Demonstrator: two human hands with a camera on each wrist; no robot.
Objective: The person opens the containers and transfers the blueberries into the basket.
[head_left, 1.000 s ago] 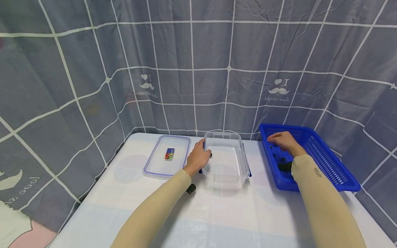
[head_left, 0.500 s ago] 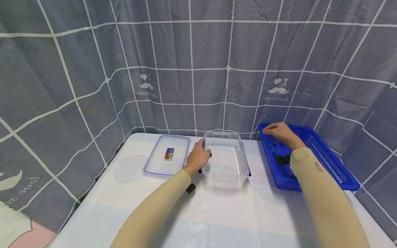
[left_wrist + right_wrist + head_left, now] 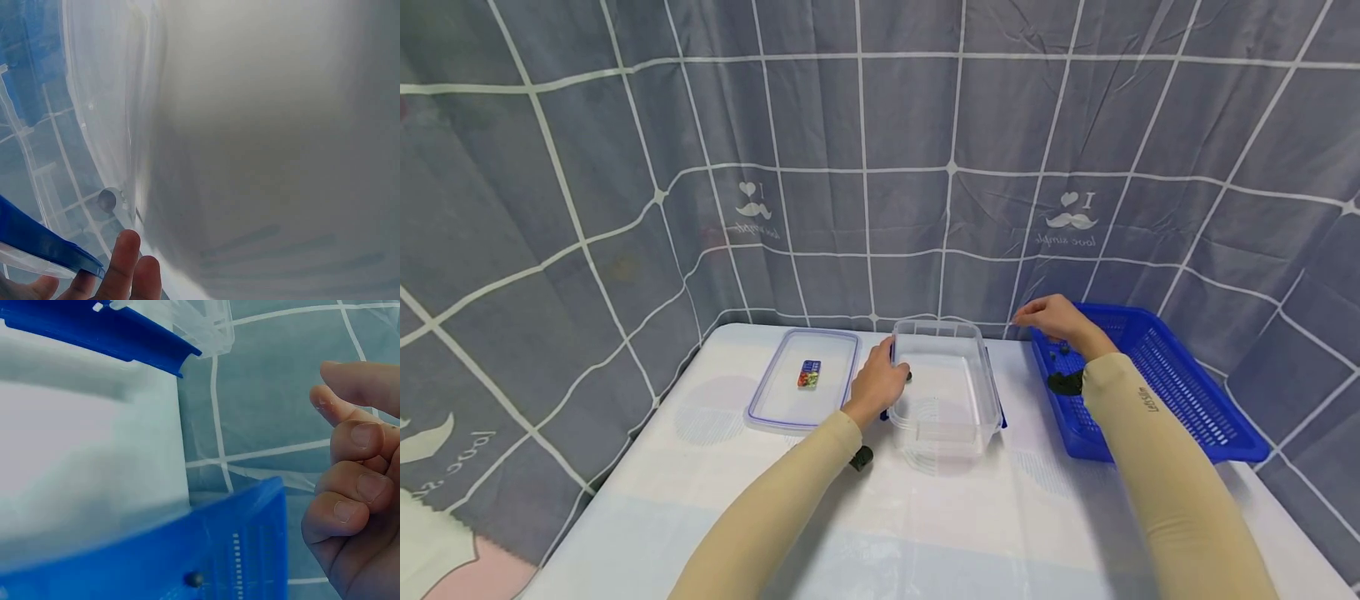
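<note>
A clear plastic food container with blue side latches stands mid-table. My left hand holds its left side, the fingers by a blue latch in the left wrist view. Inside the container, near that hand, lies a small dark ball, round like a berry. My right hand is over the left rim of a blue plastic basket. Its fingers are curled, with thumb and index finger close together; I cannot tell whether something small is between them. Another dark ball lies in the basket.
Left of the container, its clear lid with a blue seal and a printed label lies flat. A white patterned cloth covers the table. Grey checked curtains hang behind and at both sides.
My right hand has risen from inside the basket and moved left, past its left rim toward the container. The left hand and the container have stayed in place.
</note>
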